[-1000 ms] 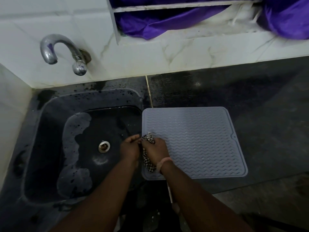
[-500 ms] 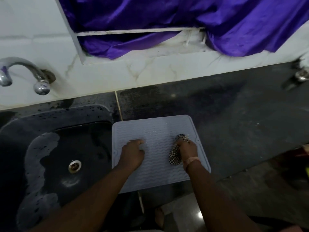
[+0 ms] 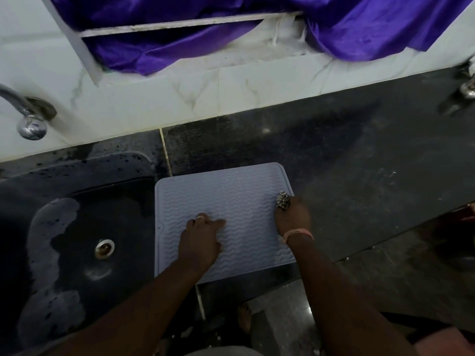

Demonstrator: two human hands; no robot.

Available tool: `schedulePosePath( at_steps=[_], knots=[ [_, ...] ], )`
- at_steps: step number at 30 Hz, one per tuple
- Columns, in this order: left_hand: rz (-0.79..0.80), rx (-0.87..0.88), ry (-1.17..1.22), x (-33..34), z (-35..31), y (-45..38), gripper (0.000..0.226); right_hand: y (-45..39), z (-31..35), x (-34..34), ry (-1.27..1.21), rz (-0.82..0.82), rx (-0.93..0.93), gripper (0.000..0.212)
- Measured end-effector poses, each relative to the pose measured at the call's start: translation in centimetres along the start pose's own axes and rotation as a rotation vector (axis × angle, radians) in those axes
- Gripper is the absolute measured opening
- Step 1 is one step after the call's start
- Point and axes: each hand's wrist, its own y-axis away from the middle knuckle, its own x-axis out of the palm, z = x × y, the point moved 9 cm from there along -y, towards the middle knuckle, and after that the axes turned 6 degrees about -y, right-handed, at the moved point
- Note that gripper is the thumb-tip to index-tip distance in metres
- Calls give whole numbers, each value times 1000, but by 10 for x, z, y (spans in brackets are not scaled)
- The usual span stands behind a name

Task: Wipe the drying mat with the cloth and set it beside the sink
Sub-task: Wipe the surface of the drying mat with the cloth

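counter (image 3: 359, 155): dark stone slab, runs from the sink to the right edge of view. Bears the mat. Right of the mat it shows bare stone, so a wipe stroke has room to run off that side.
sink (image 3: 64, 227): dark basin at left, sunk into the counter, drain near mid-basin, pale foam patches on the floor. Mat's left edge lies right along its rim, looks to overhang it a little; cannot tell for sure.
curtain (image 3: 231, 29): purple cloth bunched on the white ledge behind. Well apart from the work, no obstruction.
drying mat (image 3: 231, 196): pale grey, wavy ribs, raised rim, lying flat on the counter just beside the sink. Judgement: already near its final spot, wiping is the open step.
left hand (image 3: 200, 240): fingers spread and flat, pressing down on the mat's middle-left. Likely there as an anchor so the mat doesn't slide under the wipe.
right hand (image 3: 293, 217): fingers curled round the bunched cloth, knuckles up, at the mat's right edge. Pink band on the wrist.
tap (image 3: 28, 116): chrome, on the wall above the sink's far-left corner. Clear of both arms.
cloth (image 3: 282, 200): checked black-and-white, wadded small, only a tuft pokes out past the fingers. Sits on the mat's rim at right.
risk: ribs hold water in the grooves; a small wad may skip them.
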Motion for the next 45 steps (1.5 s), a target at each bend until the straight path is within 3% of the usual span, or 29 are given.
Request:
schedulePosePath(
  at_steps=[10,17,22,27,35,45],
  knots=[
    [-4,-17,-3,1,1,-5,67,0,21,16,68,75,2,18],
    [-10,14,-36,-3,2,-5,66,35,52,51,-70,42,-64,17],
    [-8,48,64,-1,9,-9,66,48,56,83,-51,85,-75,27],
    [-113,51,175,-11,22,-6,55,63,66,93,-107,92,-120,29],
    [-210,-28,128,-22,50,4,43,66,72,102,-91,120,-135,15],
    [-272,-53,34,-29,77,8,38,80,84,118,-73,123,-177,18]
  ],
)
